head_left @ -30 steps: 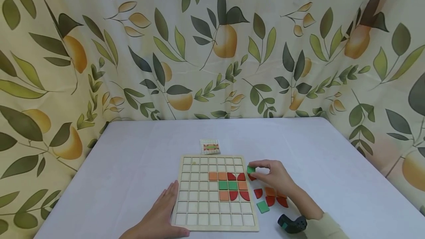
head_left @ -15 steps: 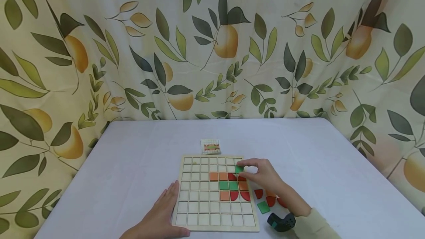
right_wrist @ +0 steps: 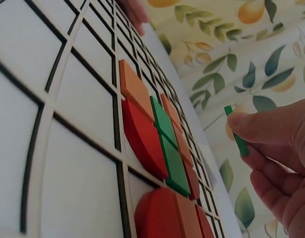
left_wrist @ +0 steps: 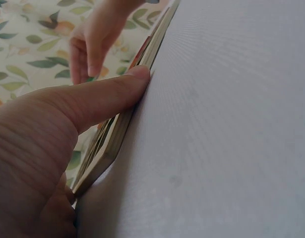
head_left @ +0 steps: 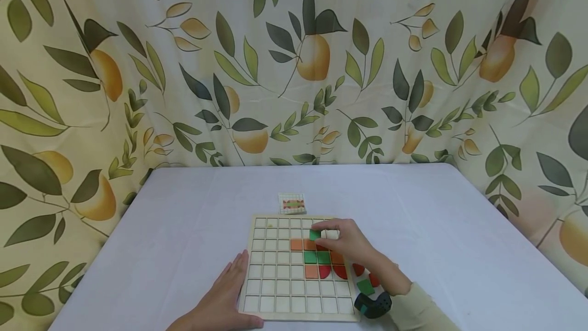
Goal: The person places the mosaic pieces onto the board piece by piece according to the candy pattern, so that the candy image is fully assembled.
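Tile (head_left: 315,235), green and square, pinched in the right hand (head_left: 347,241) above the wooden grid board (head_left: 298,316).
Thin when seen edge-on, it hangs apart from the board, where orange, green and red pieces (head_left: 310,257) sit in cells. The left hand (head_left: 224,290) lies with straight fingers along the board's left side, thumb at its near edge. A patterned card (head_left: 292,204) lies between the board and the desk's (head_left: 184,218) far edge, any writing too small to read. White surface stretches to the desk's left edge.
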`<state>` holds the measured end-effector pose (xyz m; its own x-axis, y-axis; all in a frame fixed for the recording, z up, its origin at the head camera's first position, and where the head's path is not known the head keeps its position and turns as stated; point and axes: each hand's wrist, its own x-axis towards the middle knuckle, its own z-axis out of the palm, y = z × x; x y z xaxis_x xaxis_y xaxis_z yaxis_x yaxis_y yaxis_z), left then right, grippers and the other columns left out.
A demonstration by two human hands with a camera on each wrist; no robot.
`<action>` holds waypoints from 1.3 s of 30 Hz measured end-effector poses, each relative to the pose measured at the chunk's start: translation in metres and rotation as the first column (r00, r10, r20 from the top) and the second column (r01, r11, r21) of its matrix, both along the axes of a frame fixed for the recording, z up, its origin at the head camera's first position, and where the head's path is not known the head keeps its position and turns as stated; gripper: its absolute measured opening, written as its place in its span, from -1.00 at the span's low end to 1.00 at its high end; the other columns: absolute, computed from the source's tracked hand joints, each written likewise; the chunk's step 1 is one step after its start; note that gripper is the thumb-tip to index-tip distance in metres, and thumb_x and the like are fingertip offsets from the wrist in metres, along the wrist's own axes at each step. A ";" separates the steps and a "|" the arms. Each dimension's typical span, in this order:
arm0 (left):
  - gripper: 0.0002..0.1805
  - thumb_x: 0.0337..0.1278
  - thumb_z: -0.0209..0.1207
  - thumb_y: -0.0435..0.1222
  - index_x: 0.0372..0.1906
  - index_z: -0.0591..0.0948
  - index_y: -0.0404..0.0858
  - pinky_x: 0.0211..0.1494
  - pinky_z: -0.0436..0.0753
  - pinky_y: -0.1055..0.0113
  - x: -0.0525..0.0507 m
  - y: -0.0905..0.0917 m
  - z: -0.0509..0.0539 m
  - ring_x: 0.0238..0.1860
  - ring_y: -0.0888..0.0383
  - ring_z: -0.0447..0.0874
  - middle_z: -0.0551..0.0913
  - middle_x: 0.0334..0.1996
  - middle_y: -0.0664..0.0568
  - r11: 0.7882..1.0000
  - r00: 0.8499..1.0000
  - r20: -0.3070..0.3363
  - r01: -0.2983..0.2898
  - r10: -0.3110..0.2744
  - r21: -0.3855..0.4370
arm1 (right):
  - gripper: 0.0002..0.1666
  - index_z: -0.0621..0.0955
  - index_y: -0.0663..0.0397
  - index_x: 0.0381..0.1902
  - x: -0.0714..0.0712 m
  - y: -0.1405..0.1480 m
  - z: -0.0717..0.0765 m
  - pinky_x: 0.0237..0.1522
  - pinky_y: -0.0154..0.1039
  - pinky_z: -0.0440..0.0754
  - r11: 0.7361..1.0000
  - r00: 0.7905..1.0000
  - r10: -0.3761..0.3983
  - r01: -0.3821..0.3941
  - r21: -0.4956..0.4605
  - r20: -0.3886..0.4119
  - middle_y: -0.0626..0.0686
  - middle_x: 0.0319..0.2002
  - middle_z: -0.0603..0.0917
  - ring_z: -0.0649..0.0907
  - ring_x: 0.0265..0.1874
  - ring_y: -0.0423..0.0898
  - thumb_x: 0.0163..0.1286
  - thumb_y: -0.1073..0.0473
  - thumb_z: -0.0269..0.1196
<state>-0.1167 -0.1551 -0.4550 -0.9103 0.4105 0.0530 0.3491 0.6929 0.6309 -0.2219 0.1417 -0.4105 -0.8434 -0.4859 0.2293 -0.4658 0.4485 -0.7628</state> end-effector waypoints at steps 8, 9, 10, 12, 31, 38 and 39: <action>0.44 -0.47 0.27 0.36 0.40 -0.17 -0.43 0.20 -0.45 0.68 0.001 0.001 -0.001 0.40 -0.08 -0.21 -0.11 0.41 -0.22 1.000 1.000 -0.010 -0.003 0.003 -0.001 | -0.65 0.67 0.13 -0.12 0.000 -0.010 -0.007 -0.08 -0.01 0.55 0.998 0.999 0.052 -0.052 -0.022 -0.006 -0.04 -0.20 0.68 0.60 -0.15 -0.06 0.11 0.15 0.37; 0.44 -0.47 0.26 0.36 0.40 -0.17 -0.44 0.20 -0.46 0.68 0.001 0.001 -0.001 0.40 -0.08 -0.21 -0.11 0.41 -0.22 1.000 1.000 -0.011 -0.002 0.002 -0.001 | -0.65 0.67 0.13 -0.12 0.000 -0.011 -0.008 -0.09 -0.04 0.57 0.998 0.999 0.054 -0.054 -0.024 -0.004 -0.04 -0.20 0.68 0.61 -0.15 -0.06 0.11 0.16 0.37; 0.45 -0.47 0.26 0.36 0.40 -0.17 -0.44 0.20 -0.46 0.68 0.001 0.001 -0.001 0.40 -0.09 -0.21 -0.11 0.41 -0.22 1.000 1.000 -0.010 -0.002 0.002 0.000 | -0.66 0.67 0.12 -0.12 0.000 -0.012 -0.009 -0.11 -0.08 0.58 0.998 0.999 0.053 -0.053 -0.024 0.000 -0.05 -0.20 0.68 0.61 -0.15 -0.06 0.10 0.16 0.37; 0.45 -0.47 0.26 0.37 0.40 -0.17 -0.44 0.20 -0.46 0.68 0.001 0.000 -0.001 0.40 -0.09 -0.21 -0.11 0.41 -0.22 1.000 1.000 -0.010 -0.003 0.003 -0.002 | -0.66 0.67 0.13 -0.12 0.000 -0.014 -0.010 -0.14 -0.14 0.60 0.998 0.998 0.059 -0.059 -0.032 0.009 -0.03 -0.18 0.68 0.61 -0.13 -0.04 0.11 0.18 0.36; 0.42 -0.43 0.25 0.36 0.41 -0.18 -0.41 0.22 -0.45 0.64 0.001 0.000 -0.001 0.41 -0.06 -0.24 -0.13 0.42 -0.20 1.000 1.000 -0.004 0.005 -0.005 0.000 | -0.60 0.67 0.07 -0.08 0.016 -0.032 -0.014 -0.13 -0.25 0.57 0.994 0.994 0.096 -0.097 0.043 0.045 -0.16 -0.18 0.67 0.59 -0.15 -0.19 0.10 0.09 0.38; 0.45 -0.47 0.25 0.38 0.42 -0.21 -0.38 0.21 -0.48 0.65 0.000 0.000 0.000 0.41 -0.04 -0.28 -0.17 0.43 -0.16 1.000 0.999 0.052 -0.015 0.016 -0.011 | -0.62 0.66 0.06 -0.07 0.019 -0.033 -0.015 -0.11 -0.25 0.57 0.993 0.996 0.084 -0.087 0.075 0.041 -0.13 -0.16 0.67 0.61 -0.14 -0.19 0.12 0.11 0.36; 0.45 -0.48 0.25 0.38 0.42 -0.21 -0.37 0.18 -0.50 0.68 -0.001 0.000 0.000 0.41 -0.03 -0.29 -0.17 0.43 -0.15 1.000 0.998 0.061 -0.019 0.020 -0.011 | -0.63 0.66 0.06 -0.07 0.019 -0.033 -0.015 -0.11 -0.25 0.57 0.993 0.995 0.087 -0.090 0.077 0.043 -0.13 -0.16 0.67 0.61 -0.14 -0.20 0.13 0.11 0.36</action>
